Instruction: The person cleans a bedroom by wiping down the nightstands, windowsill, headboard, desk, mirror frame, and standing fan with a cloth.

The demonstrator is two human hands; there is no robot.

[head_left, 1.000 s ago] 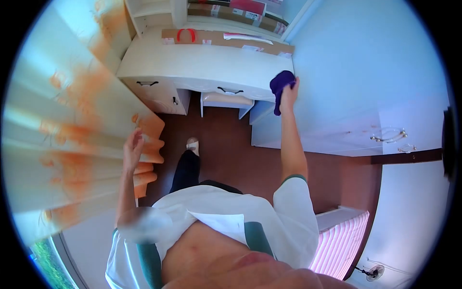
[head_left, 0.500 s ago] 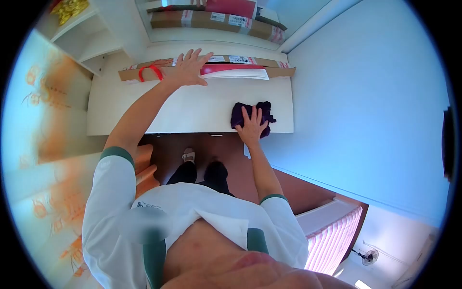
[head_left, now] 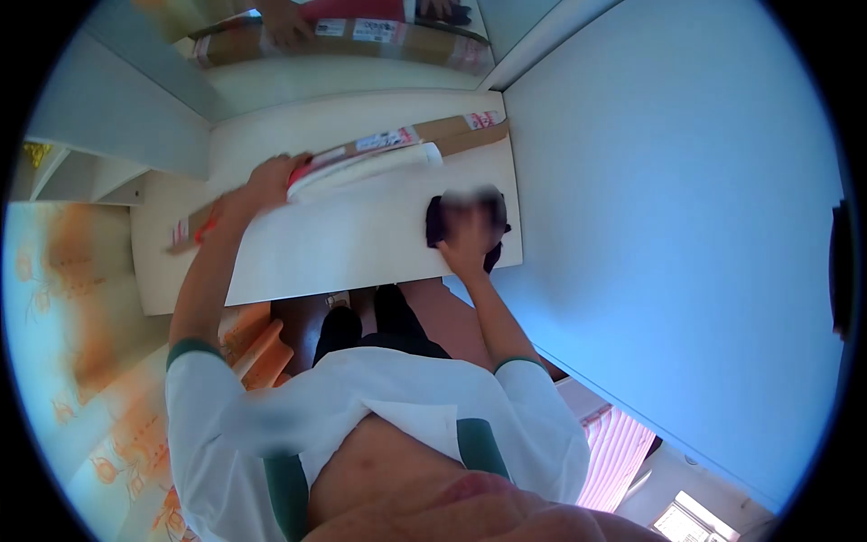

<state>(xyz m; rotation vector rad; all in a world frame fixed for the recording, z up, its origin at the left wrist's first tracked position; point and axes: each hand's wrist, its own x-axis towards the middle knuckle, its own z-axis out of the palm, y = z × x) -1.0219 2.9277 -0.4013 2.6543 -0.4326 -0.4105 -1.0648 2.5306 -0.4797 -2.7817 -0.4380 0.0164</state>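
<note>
My left hand (head_left: 273, 179) is closed over a long, narrow cardboard box (head_left: 447, 128), its fingers bent over the far side. The box lies at a slant on a white shelf top (head_left: 352, 221). Along its near side rests a rolled white and red sheet (head_left: 375, 169), and a red ribbon (head_left: 206, 228) is tied near its left end. On the right, my right hand (head_left: 465, 244) presses on a bunched dark purple cloth (head_left: 435, 221), thumb at the near left edge. A blur covers its fingertips.
A mirror (head_left: 352, 72) behind the shelf top reflects the box and my hands. A tall pale panel (head_left: 668, 199) closes off the right side. White cubbies (head_left: 90, 176) and an orange-patterned curtain (head_left: 77, 361) stand on the left.
My left hand has gone from spread above the box to gripping it. The box's left end has swung towards me. My right hand stays on the cloth, and the view has tilted.
</note>
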